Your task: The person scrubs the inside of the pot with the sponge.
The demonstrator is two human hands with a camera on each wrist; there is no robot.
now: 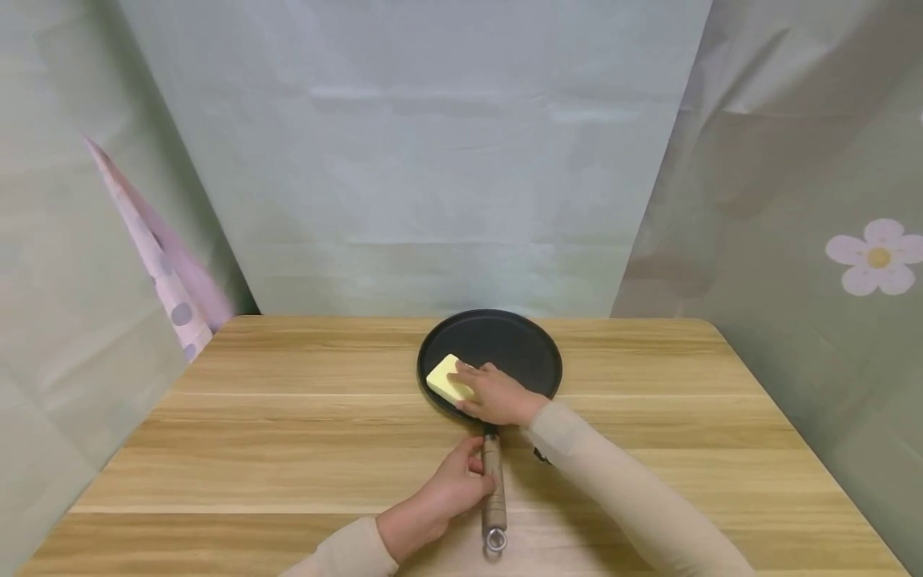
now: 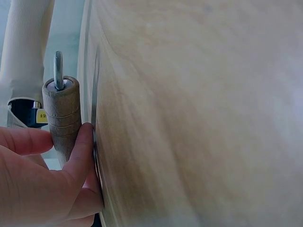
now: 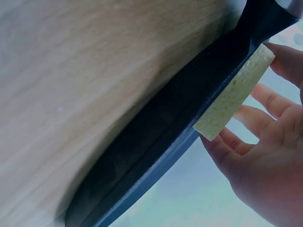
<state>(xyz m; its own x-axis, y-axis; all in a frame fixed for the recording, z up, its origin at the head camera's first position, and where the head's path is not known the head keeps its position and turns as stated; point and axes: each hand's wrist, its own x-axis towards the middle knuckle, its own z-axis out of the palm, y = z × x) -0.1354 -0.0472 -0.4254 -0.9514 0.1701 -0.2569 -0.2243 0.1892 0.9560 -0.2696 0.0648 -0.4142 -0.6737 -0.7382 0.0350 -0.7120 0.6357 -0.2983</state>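
Note:
A round black flat pan (image 1: 505, 344) lies on the wooden table (image 1: 288, 417), its wooden handle (image 1: 493, 481) pointing toward me. My left hand (image 1: 450, 489) grips that handle (image 2: 62, 118), thumb and fingers wrapped around it. A yellow sponge (image 1: 449, 380) lies on the near-left part of the pan. My right hand (image 1: 493, 393) holds the sponge (image 3: 234, 92) with fingers and thumb at its edges, pressing it on the dark pan surface (image 3: 156, 142).
Pale green cloth walls close in the table at the back and both sides. A pink dotted cloth (image 1: 159, 264) hangs at the left corner. The handle ends in a metal ring (image 1: 494, 540) close to the table's front edge.

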